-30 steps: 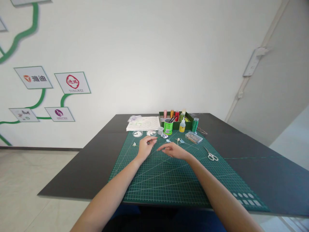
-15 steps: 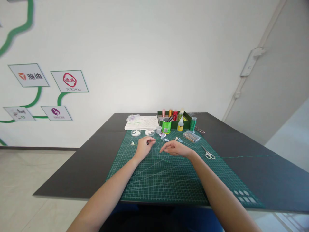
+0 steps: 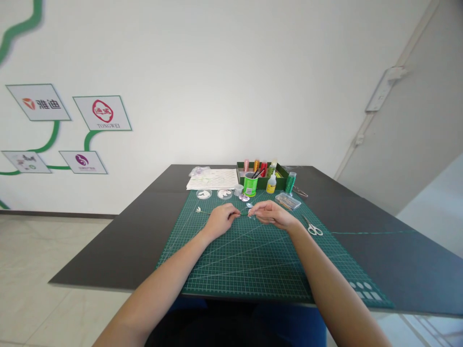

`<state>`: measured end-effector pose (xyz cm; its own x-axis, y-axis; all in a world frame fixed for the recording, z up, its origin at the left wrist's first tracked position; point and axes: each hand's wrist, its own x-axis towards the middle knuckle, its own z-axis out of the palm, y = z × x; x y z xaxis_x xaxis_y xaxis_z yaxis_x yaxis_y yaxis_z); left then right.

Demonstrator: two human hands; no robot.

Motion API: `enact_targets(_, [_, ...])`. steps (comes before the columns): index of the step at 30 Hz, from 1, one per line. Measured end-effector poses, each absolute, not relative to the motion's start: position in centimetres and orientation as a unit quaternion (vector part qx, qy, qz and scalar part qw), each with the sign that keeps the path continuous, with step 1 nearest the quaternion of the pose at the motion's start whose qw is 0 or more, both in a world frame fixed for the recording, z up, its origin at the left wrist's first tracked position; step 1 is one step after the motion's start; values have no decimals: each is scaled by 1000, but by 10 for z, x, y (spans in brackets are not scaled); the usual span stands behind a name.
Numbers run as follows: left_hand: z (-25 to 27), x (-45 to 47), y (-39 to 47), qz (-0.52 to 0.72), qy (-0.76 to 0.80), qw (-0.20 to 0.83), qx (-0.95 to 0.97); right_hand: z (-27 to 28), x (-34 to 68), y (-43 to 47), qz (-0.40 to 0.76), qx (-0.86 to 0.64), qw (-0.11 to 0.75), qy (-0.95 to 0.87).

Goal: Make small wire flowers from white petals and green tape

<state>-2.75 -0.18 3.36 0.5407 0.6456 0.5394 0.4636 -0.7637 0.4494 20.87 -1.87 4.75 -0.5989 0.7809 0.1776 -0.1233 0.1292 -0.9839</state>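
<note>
Over the green cutting mat (image 3: 246, 265), my left hand (image 3: 221, 220) is closed in a pinch on a thin green stem (image 3: 243, 215). The stem runs rightward to the fingertips of my right hand (image 3: 272, 213), whose thumb and fingers are pressed together; what they pinch is too small to make out. Pale, translucent petals (image 3: 252, 217) show just under the right fingertips. A light-blue petal piece (image 3: 249, 205) lies just beyond them. To the left of my left hand, a small cream flower (image 3: 198, 210) on a thin stem lies on the mat.
Behind stand a green can (image 3: 250, 185) with tools, a glue bottle (image 3: 271, 184), green thread spool (image 3: 290, 183) and a box (image 3: 280, 183) of spools. White scissors (image 3: 314, 231) and a clear case (image 3: 288, 201) lie right. Shallow dishes (image 3: 224, 194) and white sheets (image 3: 213, 180) sit left.
My right hand has moved up and slightly right, its fingers now closing at the stem's end. My left hand has shifted slightly right. The view has tilted a little.
</note>
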Motion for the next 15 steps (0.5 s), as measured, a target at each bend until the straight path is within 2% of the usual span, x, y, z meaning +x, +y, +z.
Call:
enact_targets(4, [31,-27,-3,349,307,102,879,48,210,-20,640,-232,358,-639])
enact_targets(10, [28,-30,2,366,325,83,868,49,214,-22,668,-221,260,-661])
enact_targets(15, [30,-31,1,359,321,94,871,48,214,-22,673,-218,322,-629])
